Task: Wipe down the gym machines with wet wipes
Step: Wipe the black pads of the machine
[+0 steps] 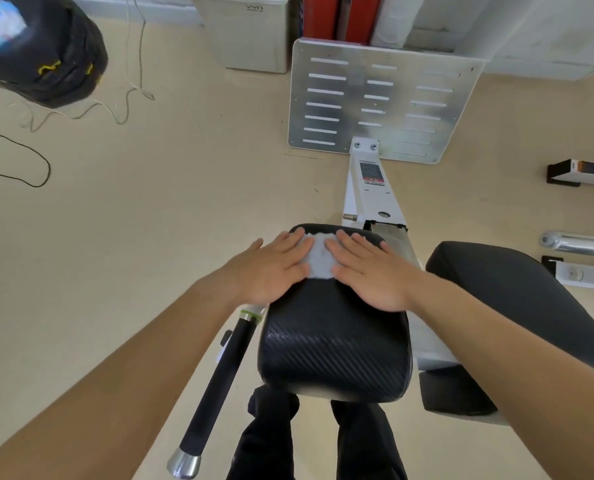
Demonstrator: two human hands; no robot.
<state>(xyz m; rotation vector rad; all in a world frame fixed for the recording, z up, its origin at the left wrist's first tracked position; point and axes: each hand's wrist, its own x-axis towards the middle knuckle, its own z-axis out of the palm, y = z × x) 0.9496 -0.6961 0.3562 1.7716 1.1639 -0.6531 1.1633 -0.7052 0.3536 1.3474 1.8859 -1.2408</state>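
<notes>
A black padded seat (333, 351) of a white-framed gym machine fills the centre. A white wet wipe (319, 258) lies flat on the pad's far end. My left hand (274, 268) presses on the wipe's left side with straight fingers. My right hand (368, 271) presses on its right side, also flat. Both palms cover part of the wipe, and only its middle strip shows between them.
A black handle bar (219, 382) with a chrome cap slants left of the pad. A second black pad (517, 306) sits to the right. A slotted metal footplate (382, 102) stands ahead. Cables (39, 168) and a black bag (46, 53) lie on the beige floor at left.
</notes>
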